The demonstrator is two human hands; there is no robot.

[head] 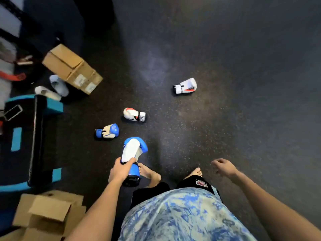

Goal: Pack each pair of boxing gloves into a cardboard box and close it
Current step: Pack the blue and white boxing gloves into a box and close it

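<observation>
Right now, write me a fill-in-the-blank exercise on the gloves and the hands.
1. The held glove, gripped by the left hand, is white and ____.
2. The right hand holds ____.
3. The matching glove lies on the ____.
4. The nearer white glove and the farther white glove bear ____ markings.
Missing words: blue; nothing; floor; red.

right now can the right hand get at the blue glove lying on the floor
Probably not directly. The right hand is empty, but the blue glove on the floor lies on the left side, past the left hand and its held glove; it would have to cross over them.
</observation>
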